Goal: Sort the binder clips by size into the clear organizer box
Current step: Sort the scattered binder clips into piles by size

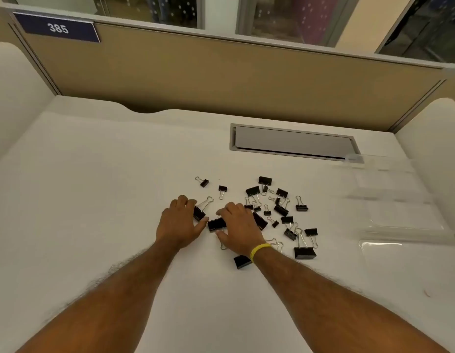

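Binder clips (281, 210) are already at the fingertips: the left hand (179, 224) curls its fingers (183, 203) over the black body of a long-handled clip (198, 214), thumb stretched beside it, and appears to grip it. The right hand (237, 226) pinches a broad clip (216, 223) between its fingers (229, 208) on the far side and the thumb on the near side. Both clips sit on the white desk (99, 200), close to touching each other. The rest of the clips, large and small mixed, lie scattered just right of the hands. These should be light, stiff and springy, with smooth bodies and wire handles that swing loosely, so the flat sides of the body look like the surest hold. The smallest probably call for a fingertip pinch. Well to the right lies the clear organizer box (389, 200), so transparent and blurred that its compartments cannot be counted or its lid told apart with certainty. One clip is partly covered by the right wrist with its yellow wristband (259, 250), others by the right palm, and how firmly the left fingers grip is hidden beneath them. A grey hatch (292, 142) is set into the far desk.
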Demonstrator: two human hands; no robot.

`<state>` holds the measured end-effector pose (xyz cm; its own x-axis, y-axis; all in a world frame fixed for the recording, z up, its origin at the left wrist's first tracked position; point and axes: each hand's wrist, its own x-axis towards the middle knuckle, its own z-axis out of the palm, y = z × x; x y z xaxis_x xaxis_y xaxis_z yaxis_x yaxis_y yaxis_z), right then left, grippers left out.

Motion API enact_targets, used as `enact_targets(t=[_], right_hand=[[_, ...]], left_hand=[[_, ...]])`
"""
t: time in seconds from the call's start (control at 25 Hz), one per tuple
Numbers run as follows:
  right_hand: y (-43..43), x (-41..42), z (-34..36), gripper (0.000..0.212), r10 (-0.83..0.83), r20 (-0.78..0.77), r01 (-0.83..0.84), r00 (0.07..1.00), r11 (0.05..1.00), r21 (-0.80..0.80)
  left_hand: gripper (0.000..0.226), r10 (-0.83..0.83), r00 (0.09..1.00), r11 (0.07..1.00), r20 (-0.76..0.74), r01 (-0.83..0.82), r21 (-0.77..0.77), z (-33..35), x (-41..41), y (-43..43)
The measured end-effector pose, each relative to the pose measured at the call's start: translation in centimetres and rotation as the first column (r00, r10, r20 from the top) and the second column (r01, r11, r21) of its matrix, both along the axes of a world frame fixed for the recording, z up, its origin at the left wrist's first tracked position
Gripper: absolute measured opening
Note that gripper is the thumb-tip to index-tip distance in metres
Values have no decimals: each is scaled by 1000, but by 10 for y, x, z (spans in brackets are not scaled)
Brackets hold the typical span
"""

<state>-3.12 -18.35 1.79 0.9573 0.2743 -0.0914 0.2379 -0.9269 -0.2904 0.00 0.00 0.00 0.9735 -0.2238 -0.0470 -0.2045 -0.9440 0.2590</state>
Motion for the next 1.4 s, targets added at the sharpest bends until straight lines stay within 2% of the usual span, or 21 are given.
enact_targets(t=[0.12,0.28,0.44,0.56,0.64,0.72,0.8,0.88,1.0,1.08,1.2,1.4], right_hand=[[3,5,-3,42,73,-6,-73,997,996,-42],[2,9,-6,45,144,-38,-147,989,987,-68],[2,13,-7,38,193,17,-192,981,980,-58],[2,14,-6,29,206,74,-206,976,978,-19],[5,17,-2,24,129,63,-134,990,988,71],[10,26,2,19,-36,30,27,999,969,246],[16,40,6,19,-211,-67,218,975,870,441],[22,59,12,26,-302,-165,342,939,768,541],[28,98,22,37,-345,-213,403,914,711,577],[28,126,21,29,-390,-219,443,894,698,563],[26,162,10,17,-461,-303,548,834,629,551],[25,203,-2,21,-537,-379,657,754,612,441]], left_hand=[[58,2,1000,1000,-17,-2,12,-3,4,1],[53,-12,1000,999,-22,11,-30,-9,6,6],[50,3,1000,994,-5,-4,-105,-13,6,14],[50,44,996,986,77,-31,-163,-14,8,22],[48,87,989,983,121,-65,-175,-9,17,26],[48,139,981,976,133,-113,-186,-2,32,29],[49,192,971,964,139,-161,-211,4,50,31],[50,233,963,953,137,-198,-231,8,69,32],[53,279,954,938,112,-246,-245,8,96,33],[55,284,954,939,100,-255,-232,5,112,31],[56,276,957,945,91,-253,-209,-1,132,24],[58,254,964,953,79,-235,-192,-14,152,11]])
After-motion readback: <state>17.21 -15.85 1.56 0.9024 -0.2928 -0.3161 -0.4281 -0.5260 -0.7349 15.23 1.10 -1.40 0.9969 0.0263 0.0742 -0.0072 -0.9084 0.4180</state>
